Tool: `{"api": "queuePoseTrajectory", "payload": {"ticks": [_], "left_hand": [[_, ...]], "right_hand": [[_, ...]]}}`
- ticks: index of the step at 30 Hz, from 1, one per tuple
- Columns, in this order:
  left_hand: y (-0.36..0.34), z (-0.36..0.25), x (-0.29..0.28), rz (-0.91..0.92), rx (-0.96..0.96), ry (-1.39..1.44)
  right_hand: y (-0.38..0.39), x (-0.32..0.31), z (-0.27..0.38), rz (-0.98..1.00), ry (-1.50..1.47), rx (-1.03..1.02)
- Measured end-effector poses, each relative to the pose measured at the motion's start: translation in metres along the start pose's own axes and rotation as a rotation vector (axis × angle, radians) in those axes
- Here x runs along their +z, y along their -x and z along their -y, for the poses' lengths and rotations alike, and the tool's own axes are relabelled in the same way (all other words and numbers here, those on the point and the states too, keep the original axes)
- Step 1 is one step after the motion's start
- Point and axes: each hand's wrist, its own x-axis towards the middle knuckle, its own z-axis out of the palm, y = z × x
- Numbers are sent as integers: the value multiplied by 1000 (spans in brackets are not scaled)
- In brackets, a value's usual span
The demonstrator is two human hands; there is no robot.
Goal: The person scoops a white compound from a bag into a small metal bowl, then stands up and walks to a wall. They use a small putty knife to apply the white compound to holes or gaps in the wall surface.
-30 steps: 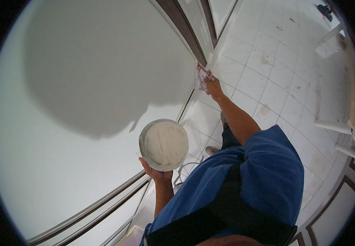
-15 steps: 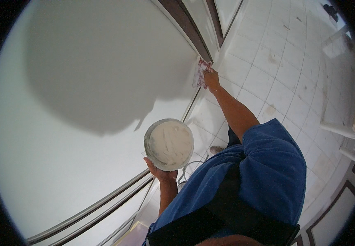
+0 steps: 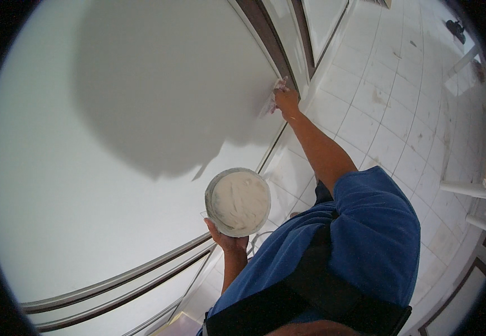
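My left hand (image 3: 227,239) grips, from below, a round grey container (image 3: 209,199) holding a pale, creamy substance (image 3: 239,203) with a streaked surface. Toward the upper middle, my right hand (image 3: 288,101) is closed on a crumpled white cloth with reddish markings (image 3: 269,103), held at the white wall (image 3: 142,224) beside its lower edge and a dark brown trim strip (image 3: 265,36). My right fingers are partly hidden by the hand and cloth.
A white tiled floor (image 3: 386,117) with smudges runs along the right of the wall. Metal-coloured rails (image 3: 114,271) cross at lower left. White posts (image 3: 461,187) of a structure stand at the right edge, and a dark object (image 3: 456,31) lies at upper right.
My right hand and cloth have moved slightly up and right along the trim, the cloth turning more edge-on. The container has shifted slightly right, and the whole view has shifted a little.
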Motion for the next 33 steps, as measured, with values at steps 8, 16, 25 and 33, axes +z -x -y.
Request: {"api": "queuePoseTrajectory", "payload": {"ticks": [8, 16, 25, 33], "left_hand": [[-12, 4, -5, 124, -14, 15], [-15, 0, -4, 147, -11, 32], [-17, -1, 8, 133, 16, 36], [-15, -2, 25, 0, -8, -37]], "right_hand": [[-14, 49, 28, -57, 318, -161], [96, 53, 88, -43, 431, -629], [52, -46, -26, 58, 73, 68], [-19, -58, -89, -76, -155, 231]]}}
